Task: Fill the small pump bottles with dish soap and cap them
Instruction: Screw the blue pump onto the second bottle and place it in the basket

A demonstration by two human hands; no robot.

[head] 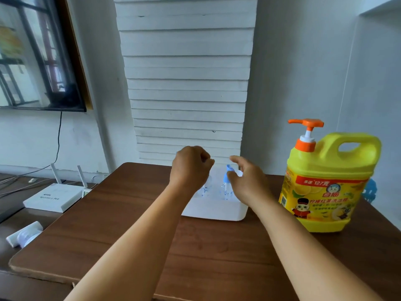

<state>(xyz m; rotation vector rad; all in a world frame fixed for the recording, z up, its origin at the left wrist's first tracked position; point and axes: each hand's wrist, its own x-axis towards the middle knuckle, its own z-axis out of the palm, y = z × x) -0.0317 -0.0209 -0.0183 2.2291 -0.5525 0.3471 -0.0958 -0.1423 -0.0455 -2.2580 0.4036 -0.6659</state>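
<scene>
Two small clear pump bottles stand on a white tray [217, 210] at the back of the brown table. The right bottle [226, 190] has a blue pump head. The left bottle [205, 190] is mostly hidden behind my left hand [191, 168], which is curled into a loose fist above it; I cannot tell if it holds anything. My right hand [247, 181] hovers beside the blue pump head with fingers apart, thumb near it. A big yellow dish soap jug [325, 181] with an orange pump stands at the right.
The brown table top [130, 235] ends at a stack of white boards against the wall. A white router [54, 197] and a small white tube [23, 234] lie on the lower surface to the left. A dark screen hangs on the left wall.
</scene>
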